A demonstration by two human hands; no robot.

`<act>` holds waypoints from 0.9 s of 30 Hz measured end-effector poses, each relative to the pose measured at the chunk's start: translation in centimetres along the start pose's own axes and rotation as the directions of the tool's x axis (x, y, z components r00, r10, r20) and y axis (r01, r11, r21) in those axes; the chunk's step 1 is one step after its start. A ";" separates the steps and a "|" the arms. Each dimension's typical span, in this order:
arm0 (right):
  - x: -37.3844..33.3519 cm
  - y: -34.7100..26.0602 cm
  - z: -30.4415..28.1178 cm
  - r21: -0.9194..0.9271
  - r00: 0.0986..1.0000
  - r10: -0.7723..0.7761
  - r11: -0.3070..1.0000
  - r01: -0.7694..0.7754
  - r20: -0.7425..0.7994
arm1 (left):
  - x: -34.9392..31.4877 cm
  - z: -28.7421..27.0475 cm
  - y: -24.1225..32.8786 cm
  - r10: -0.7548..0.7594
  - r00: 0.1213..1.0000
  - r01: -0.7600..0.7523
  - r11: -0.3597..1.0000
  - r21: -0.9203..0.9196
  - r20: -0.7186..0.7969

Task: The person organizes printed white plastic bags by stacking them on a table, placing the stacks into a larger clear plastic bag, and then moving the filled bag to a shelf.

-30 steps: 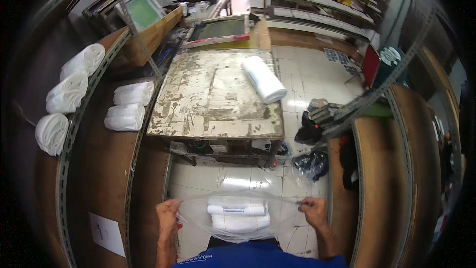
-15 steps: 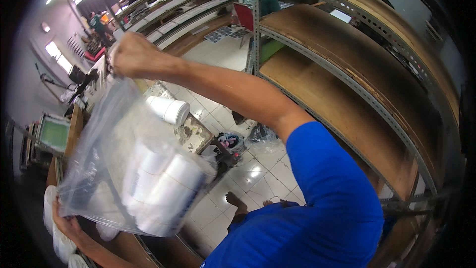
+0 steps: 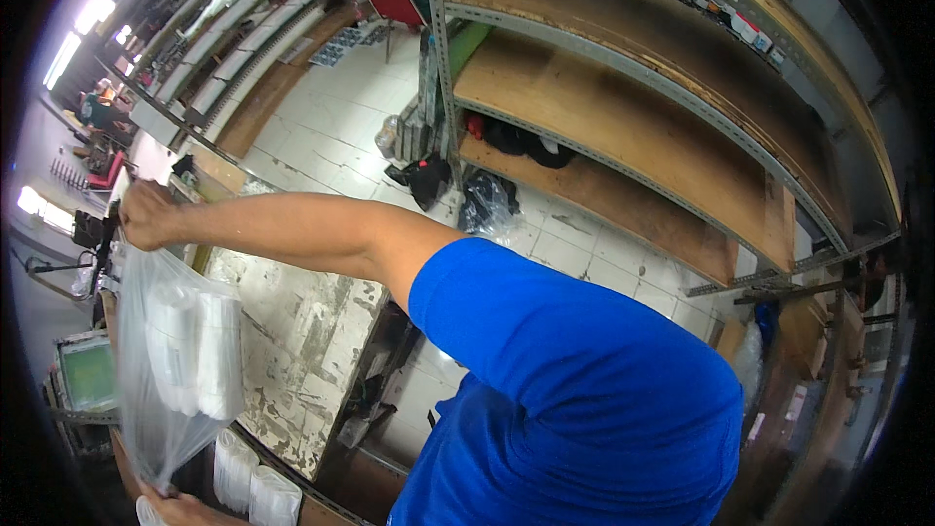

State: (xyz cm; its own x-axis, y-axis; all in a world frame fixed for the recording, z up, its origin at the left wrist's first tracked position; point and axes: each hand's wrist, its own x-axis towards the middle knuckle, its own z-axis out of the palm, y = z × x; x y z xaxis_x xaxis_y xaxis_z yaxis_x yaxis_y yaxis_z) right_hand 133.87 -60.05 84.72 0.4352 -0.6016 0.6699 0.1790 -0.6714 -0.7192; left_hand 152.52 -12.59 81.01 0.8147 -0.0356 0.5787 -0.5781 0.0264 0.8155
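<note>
A clear plastic bag (image 3: 136, 360) hangs stretched between my two hands at the left. Inside it stand white stacks, apparently of nested cups (image 3: 216, 356), side by side. My right hand (image 3: 148, 214) reaches across to the far left and is closed in a fist round the bag's upper end. Down at the lower left, my left hand (image 3: 180, 507) is closed on the bag's gathered lower end, its fingers partly hidden. More white cup stacks (image 3: 234, 468) lie beside the left hand, below the bag.
A worn table (image 3: 292, 370) with peeling paint stands under my right arm. Metal shelving with wooden boards (image 3: 604, 151) fills the right side. Bundles in plastic (image 3: 487, 203) lie on the tiled floor (image 3: 555, 234). A green-meshed frame (image 3: 90, 373) stands at the left; people work farther off.
My right hand and the bag have swung left, and the view has shifted. The bag now hangs more upright. The white stack seen on the table before is no longer visible there.
</note>
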 end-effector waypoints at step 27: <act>-25.1 8.5 -11.4 -0.008 0.745 0.462 0.852 -0.523 0.481 | -26.8 6.3 -4.6 -0.463 0.880 0.454 0.755 -0.474 0.106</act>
State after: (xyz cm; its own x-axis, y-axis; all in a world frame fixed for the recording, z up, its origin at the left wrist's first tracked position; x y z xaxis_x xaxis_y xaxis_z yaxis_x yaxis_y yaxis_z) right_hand 114.39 -55.60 63.86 0.8315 -0.5500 0.0784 -0.0823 -0.2615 -0.9617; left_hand 133.02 -18.02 61.75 0.9798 -0.1498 0.1323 -0.0456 0.4769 0.8778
